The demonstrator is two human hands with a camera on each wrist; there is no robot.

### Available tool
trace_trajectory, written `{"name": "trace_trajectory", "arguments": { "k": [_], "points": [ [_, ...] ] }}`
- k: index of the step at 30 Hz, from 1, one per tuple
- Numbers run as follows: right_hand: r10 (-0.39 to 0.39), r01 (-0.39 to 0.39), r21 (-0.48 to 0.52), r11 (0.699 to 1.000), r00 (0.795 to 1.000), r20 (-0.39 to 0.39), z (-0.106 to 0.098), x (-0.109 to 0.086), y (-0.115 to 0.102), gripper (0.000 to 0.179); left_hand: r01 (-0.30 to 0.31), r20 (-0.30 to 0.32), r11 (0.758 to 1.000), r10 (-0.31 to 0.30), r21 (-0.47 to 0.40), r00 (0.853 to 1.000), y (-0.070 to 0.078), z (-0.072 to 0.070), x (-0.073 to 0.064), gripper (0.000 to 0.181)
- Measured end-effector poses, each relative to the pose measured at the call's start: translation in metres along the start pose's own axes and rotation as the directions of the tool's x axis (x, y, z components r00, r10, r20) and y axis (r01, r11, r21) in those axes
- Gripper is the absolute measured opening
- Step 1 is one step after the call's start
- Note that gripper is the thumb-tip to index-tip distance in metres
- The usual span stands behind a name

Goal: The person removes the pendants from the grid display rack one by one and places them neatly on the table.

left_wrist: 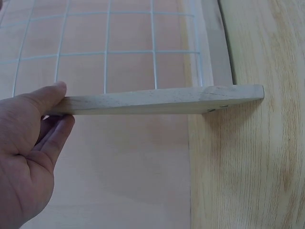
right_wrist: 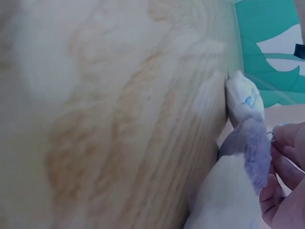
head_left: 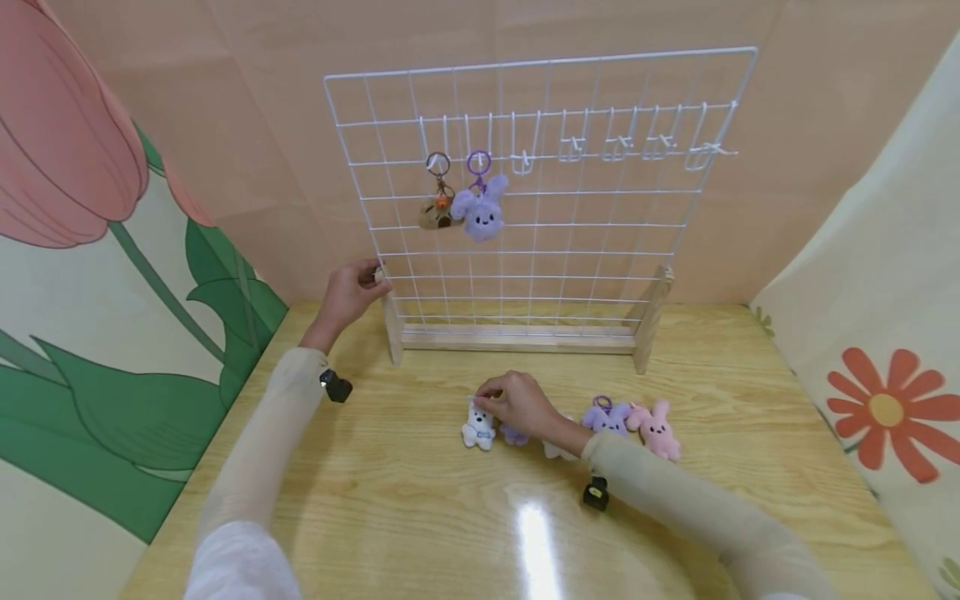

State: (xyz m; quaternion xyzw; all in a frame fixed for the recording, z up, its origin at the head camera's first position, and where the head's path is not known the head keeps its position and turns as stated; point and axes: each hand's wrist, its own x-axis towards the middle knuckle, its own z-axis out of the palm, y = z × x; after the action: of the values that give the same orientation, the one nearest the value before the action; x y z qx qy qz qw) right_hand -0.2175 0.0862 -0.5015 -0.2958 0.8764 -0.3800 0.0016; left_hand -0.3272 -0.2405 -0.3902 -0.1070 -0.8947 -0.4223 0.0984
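Observation:
My left hand (head_left: pixel 347 293) grips the top of the wooden side post (left_wrist: pixel 143 101) of a white wire grid rack (head_left: pixel 540 62), thumb on one face and fingers on the other. On the table my right hand (head_left: pixel 521 407) pinches the top of a white plush dog keychain (head_left: pixel 477 431). A small ring (right_wrist: pixel 270 136) shows at its fingertips in the right wrist view. Under and beside that hand lie a purple plush (head_left: pixel 514 434) and another white plush (head_left: pixel 558 451), both partly hidden. To their right are a purple bunny keychain (head_left: pixel 607 418) and a pink bunny plush (head_left: pixel 657 431).
Several white hooks (head_left: pixel 573 148) line the rack's upper part. A brown plush keychain (head_left: pixel 437 213) and a purple bunny keychain (head_left: pixel 482 215) hang from the two leftmost. The rack's wooden base (head_left: pixel 517 340) stands on the wood-grain table (head_left: pixel 390 500), near the back cloth (head_left: pixel 247 150).

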Motion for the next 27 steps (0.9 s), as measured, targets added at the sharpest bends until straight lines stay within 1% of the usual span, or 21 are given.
{"name": "trace_trajectory", "arguments": {
  "k": [10, 16, 21, 23, 27],
  "points": [
    [-0.009, 0.009, -0.022, 1.000, 1.000, 0.009, 0.005, 0.006, 0.011, 0.007, -0.015, -0.002, 1.000, 0.015, 0.011, 1.000, -0.001, 0.000, 0.001, 0.049],
    [-0.015, 0.015, -0.029, 0.999, 1.000, 0.008, 0.004, 0.006, 0.014, 0.006, -0.001, 0.009, 1.000, 0.001, 0.000, 1.000, 0.000, 0.000, 0.000, 0.050],
    [-0.018, 0.018, -0.029, 0.999, 1.000, 0.001, -0.006, 0.005, 0.009, 0.009, 0.005, 0.008, 1.000, -0.005, -0.010, 1.000, 0.000, 0.000, -0.001, 0.049],
    [-0.016, 0.016, -0.026, 1.000, 1.000, 0.003, -0.013, 0.005, 0.005, 0.012, 0.007, 0.010, 1.000, -0.007, -0.009, 1.000, 0.000, 0.000, 0.000, 0.049],
    [-0.037, 0.037, -0.037, 0.999, 0.999, -0.007, -0.028, 0.004, -0.005, 0.015, 0.009, 0.018, 1.000, -0.009, 0.001, 1.000, 0.000, -0.001, 0.000, 0.050]
  ]
}}
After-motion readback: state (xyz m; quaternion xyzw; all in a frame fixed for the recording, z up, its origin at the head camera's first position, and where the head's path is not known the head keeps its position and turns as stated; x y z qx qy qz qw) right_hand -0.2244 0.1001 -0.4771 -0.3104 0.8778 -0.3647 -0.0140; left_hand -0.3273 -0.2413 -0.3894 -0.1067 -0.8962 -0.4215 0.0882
